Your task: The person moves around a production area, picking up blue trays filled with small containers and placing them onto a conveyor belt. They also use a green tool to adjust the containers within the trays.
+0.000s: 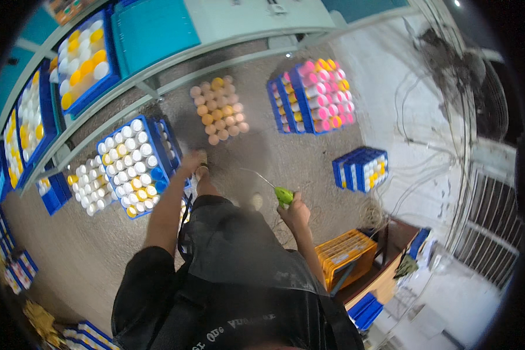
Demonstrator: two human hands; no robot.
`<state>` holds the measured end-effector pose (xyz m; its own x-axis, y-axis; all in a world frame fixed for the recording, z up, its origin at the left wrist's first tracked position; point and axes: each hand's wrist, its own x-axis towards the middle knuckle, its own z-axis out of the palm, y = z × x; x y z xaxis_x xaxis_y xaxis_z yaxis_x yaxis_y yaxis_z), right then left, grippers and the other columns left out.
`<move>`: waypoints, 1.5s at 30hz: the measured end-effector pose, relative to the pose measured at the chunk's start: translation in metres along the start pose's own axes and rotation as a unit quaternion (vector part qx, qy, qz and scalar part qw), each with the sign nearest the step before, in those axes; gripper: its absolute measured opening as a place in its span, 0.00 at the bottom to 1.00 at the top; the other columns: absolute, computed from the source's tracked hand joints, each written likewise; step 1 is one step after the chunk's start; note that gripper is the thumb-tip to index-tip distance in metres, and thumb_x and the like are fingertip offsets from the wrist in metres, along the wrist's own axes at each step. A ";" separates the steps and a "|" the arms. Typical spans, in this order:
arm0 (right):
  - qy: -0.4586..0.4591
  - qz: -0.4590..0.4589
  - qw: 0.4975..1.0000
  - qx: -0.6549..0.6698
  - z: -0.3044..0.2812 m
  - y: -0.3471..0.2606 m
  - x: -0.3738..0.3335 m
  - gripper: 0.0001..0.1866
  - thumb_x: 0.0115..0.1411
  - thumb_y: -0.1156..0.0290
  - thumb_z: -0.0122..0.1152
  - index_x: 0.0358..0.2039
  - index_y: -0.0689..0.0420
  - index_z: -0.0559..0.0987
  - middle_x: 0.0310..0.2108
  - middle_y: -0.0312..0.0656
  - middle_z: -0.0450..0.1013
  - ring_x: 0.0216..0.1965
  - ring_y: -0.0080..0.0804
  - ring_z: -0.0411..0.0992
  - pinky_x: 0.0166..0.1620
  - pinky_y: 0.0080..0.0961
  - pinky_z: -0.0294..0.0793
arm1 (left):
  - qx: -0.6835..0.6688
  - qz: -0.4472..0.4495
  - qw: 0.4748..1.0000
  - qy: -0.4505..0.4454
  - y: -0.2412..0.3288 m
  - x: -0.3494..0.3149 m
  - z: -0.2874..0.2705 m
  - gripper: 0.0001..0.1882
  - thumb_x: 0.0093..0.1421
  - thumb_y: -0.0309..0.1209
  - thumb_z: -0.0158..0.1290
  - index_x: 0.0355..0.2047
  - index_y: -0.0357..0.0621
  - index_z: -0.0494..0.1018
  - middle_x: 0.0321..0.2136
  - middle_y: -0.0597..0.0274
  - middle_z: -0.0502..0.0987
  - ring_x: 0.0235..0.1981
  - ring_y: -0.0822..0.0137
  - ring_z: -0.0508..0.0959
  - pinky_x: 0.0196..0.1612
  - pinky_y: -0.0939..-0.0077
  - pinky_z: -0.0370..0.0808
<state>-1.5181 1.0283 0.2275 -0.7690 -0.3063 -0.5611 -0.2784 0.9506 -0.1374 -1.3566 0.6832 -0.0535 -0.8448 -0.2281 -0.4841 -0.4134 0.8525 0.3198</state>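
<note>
My right hand (296, 214) is wrapped round the green handle of a hook (283, 194). Its thin metal shaft points away to the left over the floor and bends towards its end. Ahead and to the left reaches my left hand (195, 160), beside my foot in the picture; its fingers are too blurred to read. Nearest to that hand is a blue crate (164, 149) packed with white-, yellow- and blue-capped containers. Farther ahead, a block of peach- and yellow-topped containers (219, 111) stands on the floor.
Blue crates with pink-capped containers (326, 96) stand ahead on the right, near a smaller blue stack (361, 169). An orange crate (345, 254) is close on my right. A long metal-framed bench (216, 53) crosses the far side. Loose cords (374, 214) lie by the wall.
</note>
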 end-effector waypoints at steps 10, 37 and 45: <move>-0.029 -0.111 0.941 0.320 0.050 0.228 -0.096 0.25 0.44 0.65 0.75 0.39 0.58 0.72 0.30 0.43 0.73 0.32 0.36 0.73 0.37 0.33 0.73 | -0.351 -0.245 0.904 -0.024 0.117 -0.052 0.134 0.14 0.52 0.40 0.59 0.32 0.43 0.78 0.30 0.53 0.79 0.36 0.57 0.80 0.39 0.59 0.77; 0.002 0.293 0.504 0.813 0.103 0.758 -0.083 0.13 0.48 0.76 0.67 0.32 0.53 0.72 0.27 0.29 0.65 0.31 0.21 0.64 0.37 0.23 0.66 | -0.468 -0.148 0.785 -0.378 0.922 0.408 0.349 0.17 0.60 0.43 0.56 0.42 0.44 0.74 0.32 0.61 0.75 0.29 0.67 0.74 0.32 0.70 0.73; -0.008 0.442 0.649 0.619 0.047 0.875 -0.087 0.14 0.55 0.67 0.66 0.37 0.55 0.71 0.29 0.31 0.65 0.32 0.22 0.65 0.35 0.23 0.68 | -0.664 -0.321 0.657 -0.158 1.144 0.541 0.426 0.34 0.59 0.45 0.56 0.60 0.45 0.58 0.56 0.49 0.63 0.54 0.52 0.66 0.50 0.48 0.68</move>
<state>-1.6675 1.8891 0.1178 -0.3036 0.3782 -0.8745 0.9513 0.0683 -0.3007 -2.1418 1.7350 -0.2963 -0.3259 -0.0521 -0.9440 -0.7588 -0.5812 0.2940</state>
